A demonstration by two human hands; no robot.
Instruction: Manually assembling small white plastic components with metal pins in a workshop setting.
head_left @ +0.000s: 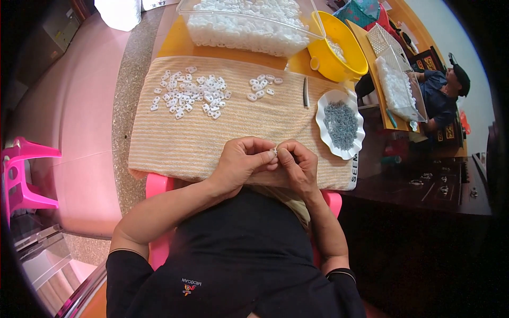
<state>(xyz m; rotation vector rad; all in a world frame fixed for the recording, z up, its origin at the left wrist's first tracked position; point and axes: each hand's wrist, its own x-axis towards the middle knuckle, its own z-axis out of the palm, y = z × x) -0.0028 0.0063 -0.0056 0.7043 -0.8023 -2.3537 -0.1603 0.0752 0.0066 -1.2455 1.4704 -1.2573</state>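
Note:
My left hand (241, 161) and my right hand (297, 164) meet over the near edge of a striped beige towel (175, 143). Together their fingertips pinch one small white plastic piece (274, 153). On the towel farther off lies a spread of several white pieces (191, 95), with a smaller group (262, 86) to its right. A white scalloped dish (324, 130) at the right holds small grey metal parts (341, 124).
A thin dark tool (306, 91) lies by the dish. A clear tub (244, 26) of white pieces and a yellow bowl (344, 58) stand at the back. Another person (445, 90) sits at the far right beside a mesh basket (397, 79). A pink stool (24, 175) stands at the left.

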